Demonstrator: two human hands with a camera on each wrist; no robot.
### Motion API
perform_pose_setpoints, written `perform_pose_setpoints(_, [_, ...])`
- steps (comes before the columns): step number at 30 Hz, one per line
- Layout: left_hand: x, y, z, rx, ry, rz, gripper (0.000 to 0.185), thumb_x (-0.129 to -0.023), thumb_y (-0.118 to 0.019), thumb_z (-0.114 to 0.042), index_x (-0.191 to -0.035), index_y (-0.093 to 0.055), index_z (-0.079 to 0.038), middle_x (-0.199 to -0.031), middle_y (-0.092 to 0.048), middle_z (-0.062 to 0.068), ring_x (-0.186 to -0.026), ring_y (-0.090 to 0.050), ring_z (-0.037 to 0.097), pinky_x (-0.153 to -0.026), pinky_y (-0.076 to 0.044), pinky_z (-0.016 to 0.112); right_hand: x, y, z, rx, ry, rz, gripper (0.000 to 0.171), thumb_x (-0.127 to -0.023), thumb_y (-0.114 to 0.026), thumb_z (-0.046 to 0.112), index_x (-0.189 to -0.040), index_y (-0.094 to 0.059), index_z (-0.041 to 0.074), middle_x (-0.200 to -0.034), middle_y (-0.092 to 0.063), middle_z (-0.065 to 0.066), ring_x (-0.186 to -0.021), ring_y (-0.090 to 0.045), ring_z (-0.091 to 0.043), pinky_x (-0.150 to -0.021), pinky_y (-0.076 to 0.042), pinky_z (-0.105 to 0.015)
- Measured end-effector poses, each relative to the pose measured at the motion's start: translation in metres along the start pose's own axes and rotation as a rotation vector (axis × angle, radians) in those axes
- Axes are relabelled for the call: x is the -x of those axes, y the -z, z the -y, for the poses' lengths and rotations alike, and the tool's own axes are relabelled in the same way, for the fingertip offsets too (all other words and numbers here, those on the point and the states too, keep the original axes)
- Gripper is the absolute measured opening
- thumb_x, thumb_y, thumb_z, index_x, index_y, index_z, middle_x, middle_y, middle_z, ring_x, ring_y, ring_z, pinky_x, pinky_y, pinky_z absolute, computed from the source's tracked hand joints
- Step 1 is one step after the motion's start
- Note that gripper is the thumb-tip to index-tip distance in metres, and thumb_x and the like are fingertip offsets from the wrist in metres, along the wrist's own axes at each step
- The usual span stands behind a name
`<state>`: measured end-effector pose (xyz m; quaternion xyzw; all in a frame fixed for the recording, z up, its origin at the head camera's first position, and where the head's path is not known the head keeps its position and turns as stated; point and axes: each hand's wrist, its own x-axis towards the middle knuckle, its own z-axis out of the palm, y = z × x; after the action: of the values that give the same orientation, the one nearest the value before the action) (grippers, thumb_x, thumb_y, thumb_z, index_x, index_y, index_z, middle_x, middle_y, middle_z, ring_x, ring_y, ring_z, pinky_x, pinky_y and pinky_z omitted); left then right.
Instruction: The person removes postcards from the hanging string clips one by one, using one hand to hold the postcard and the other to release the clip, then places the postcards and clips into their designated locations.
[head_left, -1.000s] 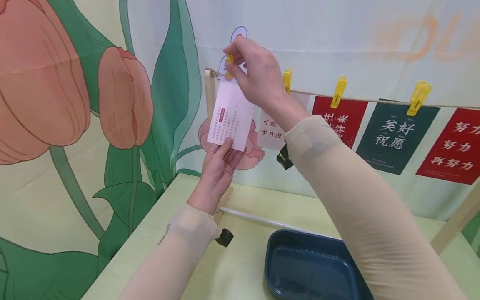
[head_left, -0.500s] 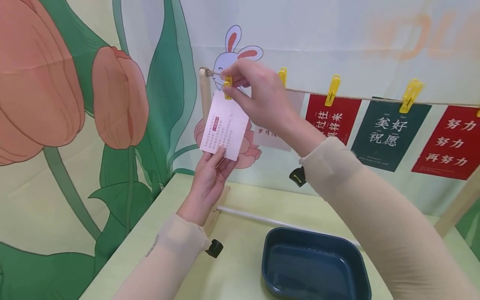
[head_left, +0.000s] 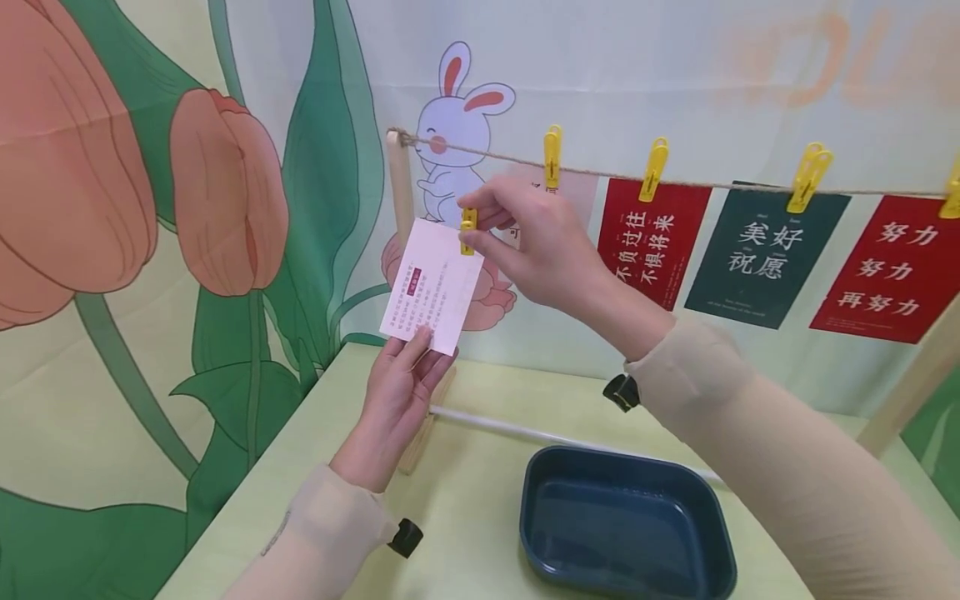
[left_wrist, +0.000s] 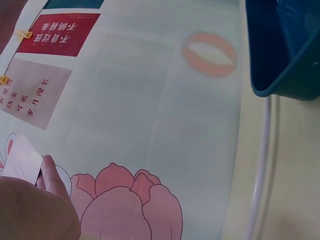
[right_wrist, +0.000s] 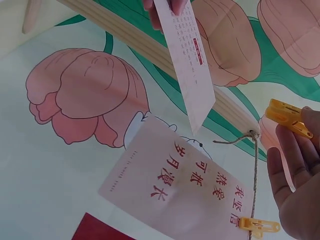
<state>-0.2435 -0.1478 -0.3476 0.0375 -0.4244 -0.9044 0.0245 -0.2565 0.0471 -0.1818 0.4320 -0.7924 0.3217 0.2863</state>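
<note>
A person's left hand pinches the lower edge of a printed white card, thumb in front and fingers behind, while the right hand grips a yellow clip between thumb and fingers. The card is tilted in mid-air below a twine line, near its left wooden post; the right wrist view shows a gap between clip and card. Below spreads a pale yellow-green table, its left edge running along a wall panel printed with large coral tulips and green leaves. On the table sits a dark blue tray with rounded corners, a slim white rod passing behind it from the foot of the post. At the back hangs a pale backdrop bearing a white rabbit, a pink flower and blurred orange marks. In front of it, more yellow clips hold a pink card, partly hidden by the right hand in the head view, a red card, a dark green card and a second red card, as another wooden post slants at the right
</note>
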Motion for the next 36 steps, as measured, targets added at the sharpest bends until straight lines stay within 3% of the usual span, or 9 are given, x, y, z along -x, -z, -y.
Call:
perform_pose_setpoints(7, [0.009, 0.010, 0.008, -0.031, 0.006, -0.035, 0.044, -0.113, -0.055, -0.015, -0.156, -0.049, -0.012, -0.122, -0.075, -0.001, -0.105, -0.076, 0.013, -0.101, -0.059, 0.032, 0.015, -0.001, -0.006, -0.049, -0.029, 0.017, 0.032, -0.095, -0.081, 0.006, -0.124, -0.068, -0.002, -0.116, -0.077, -0.011, -0.100, -0.076, -0.020, -0.092, -0.063, -0.034])
perform_pose_setpoints(23, [0.040, 0.037, 0.028, -0.135, 0.045, -0.130, 0.047, -0.113, -0.054, -0.015, -0.159, -0.046, -0.009, -0.132, -0.069, 0.001, -0.107, -0.073, 0.011, -0.101, -0.059, 0.030, 0.067, -0.006, -0.016, -0.116, -0.199, 0.090, 0.034, -0.094, -0.083, 0.009, -0.125, -0.069, 0.004, -0.114, -0.077, -0.006, -0.100, -0.074, -0.017, -0.091, -0.062, -0.035])
perform_pose_setpoints(31, [0.052, 0.047, 0.034, -0.208, 0.064, -0.151, 0.048, -0.114, -0.053, -0.016, -0.160, -0.045, -0.008, -0.140, -0.066, 0.006, -0.108, -0.073, 0.010, -0.102, -0.059, 0.029, 0.093, -0.010, -0.025, -0.161, -0.344, 0.145, 0.036, -0.093, -0.084, 0.013, -0.125, -0.069, 0.006, -0.108, -0.077, -0.002, -0.096, -0.074, -0.015, -0.087, -0.063, -0.036])
perform_pose_setpoints(36, [0.059, 0.054, 0.039, -0.250, 0.079, -0.158, 0.049, -0.113, -0.055, -0.018, -0.160, -0.045, -0.007, -0.135, -0.070, 0.005, -0.106, -0.073, 0.009, -0.100, -0.059, 0.029, 0.108, -0.012, -0.030, -0.183, -0.435, 0.165, 0.033, -0.091, -0.087, 0.017, -0.120, -0.072, 0.009, -0.102, -0.078, 0.001, -0.092, -0.074, -0.013, -0.084, -0.063, -0.037])
